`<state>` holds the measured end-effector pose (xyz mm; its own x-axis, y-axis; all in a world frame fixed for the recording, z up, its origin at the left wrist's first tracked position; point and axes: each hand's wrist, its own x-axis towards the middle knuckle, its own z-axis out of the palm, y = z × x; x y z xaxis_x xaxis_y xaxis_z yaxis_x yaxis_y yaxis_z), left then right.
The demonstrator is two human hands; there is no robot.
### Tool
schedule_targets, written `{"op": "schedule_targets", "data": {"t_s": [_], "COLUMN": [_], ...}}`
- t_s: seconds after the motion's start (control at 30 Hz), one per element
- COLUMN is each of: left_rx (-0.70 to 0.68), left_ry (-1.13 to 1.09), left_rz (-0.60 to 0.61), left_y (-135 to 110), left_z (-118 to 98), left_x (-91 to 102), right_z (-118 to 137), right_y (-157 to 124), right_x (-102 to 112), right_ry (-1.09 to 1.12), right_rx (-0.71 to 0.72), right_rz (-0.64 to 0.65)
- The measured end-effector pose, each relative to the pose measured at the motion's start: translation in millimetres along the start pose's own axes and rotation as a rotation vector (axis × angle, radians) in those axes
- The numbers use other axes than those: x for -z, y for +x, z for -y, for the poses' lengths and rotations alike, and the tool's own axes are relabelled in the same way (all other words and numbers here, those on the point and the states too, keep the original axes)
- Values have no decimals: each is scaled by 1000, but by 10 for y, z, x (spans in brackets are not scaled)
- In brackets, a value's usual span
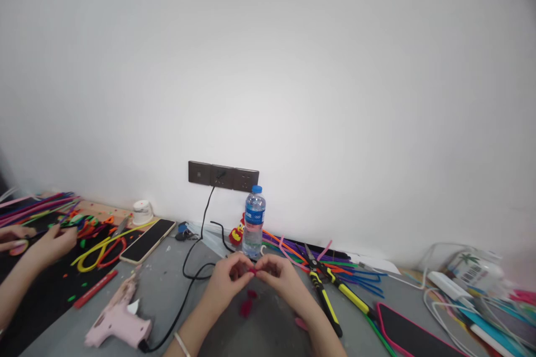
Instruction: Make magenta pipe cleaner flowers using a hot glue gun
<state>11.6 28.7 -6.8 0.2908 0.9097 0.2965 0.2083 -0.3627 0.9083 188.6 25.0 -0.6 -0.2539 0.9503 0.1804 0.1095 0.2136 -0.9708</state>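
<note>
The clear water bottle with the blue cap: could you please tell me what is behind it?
A small red and yellow figure peeks out at its left, before the white wall; the bottle covers the rest.

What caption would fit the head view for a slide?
Left hand and right hand pinch a small red piece between a pink glue gun and yellow-handled cutters.

Pink glue gun point(119, 321), water bottle point(254, 222) near wall socket point(223, 177), yellow-handled shears point(324, 290) over coloured pipe cleaners point(360, 278), phone point(147, 241) at left
</note>
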Motion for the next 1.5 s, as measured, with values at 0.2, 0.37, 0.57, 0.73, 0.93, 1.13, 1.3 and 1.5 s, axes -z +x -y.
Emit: {"op": "schedule_targets", "data": {"t_s": [0.2,0.37,0.57,0.73,0.93,1.13,1.3,1.5], "left_rx": [53,141,195,205,212,257,258,204], "left_ry": [-268,-376,-481,-590,-872,-977,-950,-1028], "left_rz": [-39,-47,-42,-112,14,323,277,16], "left_y": [31,38,15,22,-51,-193,-203,-98], "left_z": [95,50,-32,-28,-212,-340,-341,-331], "left_x": [-30,-56,-51,-53,-49,-9,3,19], "right_z": [-19,13,54,72,97,189,247,199], "right_y": [2,-11,-35,-29,-28,-95,-99,-37], "right_x": [-24,-37,-40,-59,-175,-329,-307,-200], "right_ry": [16,67,64,24,16,131,244,226], "right_rx": [-5,3,2,-4,81,23,-12,42], "right_rz": [-2,25,53,42,44,176,217,97]}}
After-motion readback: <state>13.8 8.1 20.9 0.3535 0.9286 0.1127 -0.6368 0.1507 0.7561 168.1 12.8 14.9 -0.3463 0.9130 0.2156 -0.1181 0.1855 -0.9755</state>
